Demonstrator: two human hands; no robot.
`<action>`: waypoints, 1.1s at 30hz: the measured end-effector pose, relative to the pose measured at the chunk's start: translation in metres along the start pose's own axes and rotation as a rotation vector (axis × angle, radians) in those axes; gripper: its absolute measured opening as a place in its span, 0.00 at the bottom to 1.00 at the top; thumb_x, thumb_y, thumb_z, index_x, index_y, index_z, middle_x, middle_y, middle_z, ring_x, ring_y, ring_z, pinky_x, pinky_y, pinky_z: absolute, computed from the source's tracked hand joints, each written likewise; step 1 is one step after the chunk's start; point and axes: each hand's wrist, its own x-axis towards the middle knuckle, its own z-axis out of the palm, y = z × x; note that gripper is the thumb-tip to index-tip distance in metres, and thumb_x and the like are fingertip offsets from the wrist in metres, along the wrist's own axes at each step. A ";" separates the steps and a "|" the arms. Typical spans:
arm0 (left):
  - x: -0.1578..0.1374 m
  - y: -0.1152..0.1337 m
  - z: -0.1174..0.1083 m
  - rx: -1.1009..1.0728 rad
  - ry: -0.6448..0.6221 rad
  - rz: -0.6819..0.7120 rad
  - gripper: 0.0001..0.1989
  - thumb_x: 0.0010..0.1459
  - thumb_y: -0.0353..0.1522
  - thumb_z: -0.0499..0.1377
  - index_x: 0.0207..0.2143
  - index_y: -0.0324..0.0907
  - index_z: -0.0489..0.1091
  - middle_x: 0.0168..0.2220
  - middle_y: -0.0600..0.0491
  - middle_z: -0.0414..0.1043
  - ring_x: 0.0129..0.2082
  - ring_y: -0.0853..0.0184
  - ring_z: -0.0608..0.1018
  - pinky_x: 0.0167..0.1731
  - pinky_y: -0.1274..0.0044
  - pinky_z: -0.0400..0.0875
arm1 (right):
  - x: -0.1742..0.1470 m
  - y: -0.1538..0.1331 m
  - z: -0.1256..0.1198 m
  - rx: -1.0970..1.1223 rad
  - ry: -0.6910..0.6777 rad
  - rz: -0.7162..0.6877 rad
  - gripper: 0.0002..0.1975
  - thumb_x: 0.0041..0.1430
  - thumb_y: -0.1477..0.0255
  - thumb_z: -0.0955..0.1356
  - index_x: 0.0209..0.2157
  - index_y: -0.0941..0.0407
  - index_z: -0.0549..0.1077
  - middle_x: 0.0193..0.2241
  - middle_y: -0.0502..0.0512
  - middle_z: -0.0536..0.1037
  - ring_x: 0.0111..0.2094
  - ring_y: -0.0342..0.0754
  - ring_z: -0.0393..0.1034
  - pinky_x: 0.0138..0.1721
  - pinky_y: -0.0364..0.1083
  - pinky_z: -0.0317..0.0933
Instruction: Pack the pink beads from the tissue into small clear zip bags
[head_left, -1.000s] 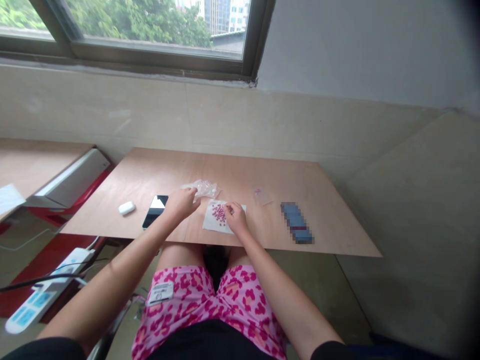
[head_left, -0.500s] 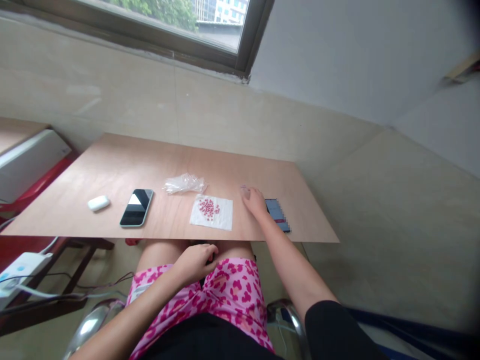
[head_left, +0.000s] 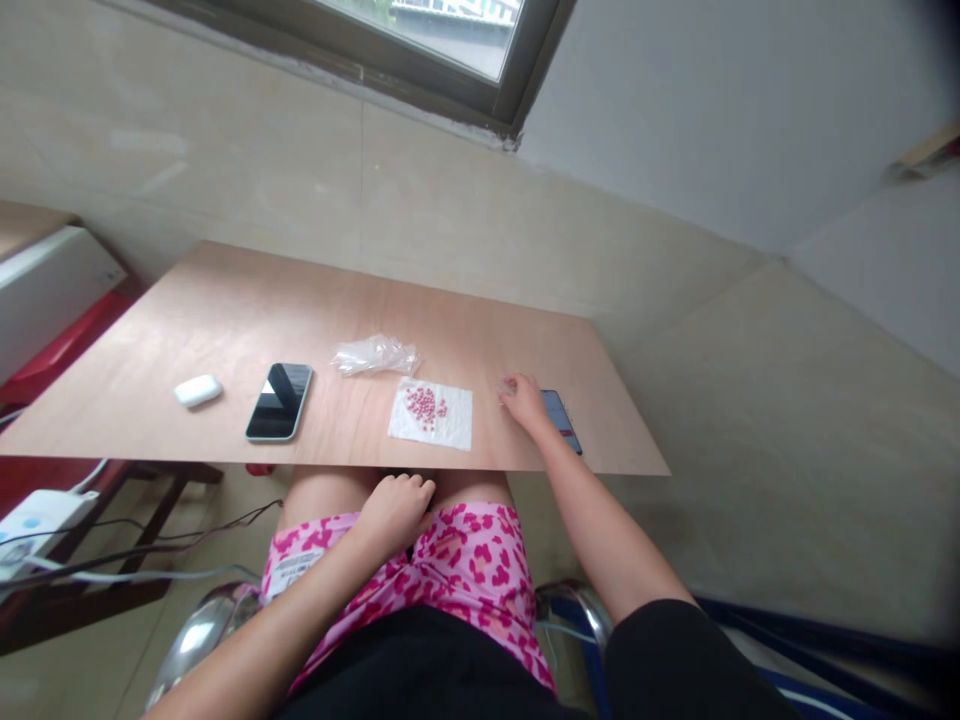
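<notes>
Pale tiled wall (head_left: 262, 200) w/ window (head_left: 480, 40) above, wood table (head_left: 487, 320) in front. Pink beads (head_left: 424, 406) lie loose on white sheet (head_left: 454, 435), approx. mid-table nr front edge. R hand (head_left: 527, 402) is right of it, beside a phone (head_left: 564, 428), fingertips drawn in at a small clear plastic piece (head_left: 505, 388); pinch vs. touch, can't tell. L hand (head_left: 397, 507) over pink shorts (head_left: 480, 560), fingers curled, palm hidden, contents unknown. Progress, est.: beads already out on sheet; no arrangement visible, so prob. most handling left.
</notes>
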 end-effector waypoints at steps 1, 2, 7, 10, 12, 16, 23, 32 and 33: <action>-0.001 0.000 -0.001 0.015 -0.011 -0.022 0.10 0.64 0.33 0.60 0.45 0.38 0.75 0.41 0.38 0.79 0.41 0.47 0.82 0.40 0.64 0.74 | -0.002 -0.002 -0.002 0.028 -0.006 0.001 0.12 0.56 0.76 0.70 0.44 0.58 0.76 0.45 0.62 0.80 0.45 0.53 0.74 0.49 0.50 0.67; -0.001 0.000 -0.001 0.024 -0.019 -0.041 0.11 0.64 0.34 0.61 0.45 0.38 0.75 0.42 0.37 0.79 0.42 0.46 0.82 0.40 0.64 0.74 | -0.005 -0.004 -0.004 0.050 -0.015 0.002 0.11 0.57 0.75 0.70 0.43 0.58 0.76 0.43 0.61 0.81 0.42 0.52 0.75 0.47 0.50 0.67; -0.002 -0.004 -0.006 -0.002 -0.002 -0.087 0.11 0.64 0.35 0.60 0.45 0.38 0.76 0.42 0.36 0.80 0.42 0.47 0.82 0.40 0.64 0.73 | -0.041 -0.028 -0.022 0.456 -0.130 0.013 0.11 0.61 0.63 0.71 0.39 0.56 0.76 0.35 0.57 0.80 0.33 0.50 0.74 0.35 0.47 0.68; -0.003 -0.009 -0.011 -0.064 0.055 -0.149 0.12 0.65 0.39 0.61 0.43 0.39 0.77 0.40 0.37 0.80 0.39 0.47 0.83 0.37 0.66 0.72 | -0.079 -0.053 -0.034 0.780 -0.255 0.061 0.16 0.58 0.58 0.75 0.38 0.55 0.75 0.30 0.52 0.77 0.27 0.46 0.69 0.29 0.45 0.65; -0.002 -0.011 -0.015 -0.164 0.100 -0.180 0.17 0.65 0.46 0.62 0.41 0.40 0.77 0.36 0.40 0.81 0.37 0.49 0.83 0.34 0.68 0.71 | -0.106 -0.070 -0.038 0.915 -0.347 0.125 0.18 0.57 0.56 0.76 0.39 0.55 0.75 0.30 0.51 0.77 0.25 0.44 0.67 0.28 0.44 0.63; 0.000 -0.010 -0.023 -0.588 0.168 -0.158 0.21 0.63 0.51 0.62 0.42 0.43 0.76 0.34 0.48 0.81 0.32 0.56 0.81 0.31 0.72 0.69 | -0.144 -0.096 -0.029 1.069 -0.551 0.216 0.20 0.55 0.55 0.78 0.40 0.54 0.76 0.28 0.50 0.77 0.24 0.44 0.66 0.27 0.44 0.62; 0.005 -0.002 -0.036 -1.336 -0.011 0.044 0.21 0.64 0.43 0.65 0.55 0.43 0.75 0.49 0.44 0.80 0.50 0.55 0.81 0.46 0.68 0.78 | -0.147 -0.102 -0.004 1.137 -0.528 0.256 0.23 0.53 0.50 0.78 0.39 0.53 0.75 0.24 0.49 0.76 0.22 0.45 0.66 0.25 0.44 0.60; 0.026 -0.016 -0.017 -1.449 0.107 -0.252 0.24 0.62 0.48 0.66 0.48 0.37 0.74 0.37 0.47 0.78 0.32 0.64 0.82 0.27 0.75 0.78 | -0.138 -0.094 -0.006 1.157 -0.523 0.261 0.25 0.58 0.47 0.74 0.42 0.54 0.76 0.35 0.57 0.83 0.26 0.47 0.74 0.28 0.46 0.67; 0.028 -0.018 -0.015 -1.443 0.116 -0.265 0.23 0.61 0.47 0.65 0.47 0.37 0.74 0.36 0.48 0.78 0.30 0.65 0.81 0.27 0.76 0.78 | -0.138 -0.094 -0.006 1.149 -0.517 0.250 0.24 0.58 0.48 0.75 0.43 0.54 0.76 0.37 0.57 0.83 0.28 0.48 0.75 0.28 0.46 0.68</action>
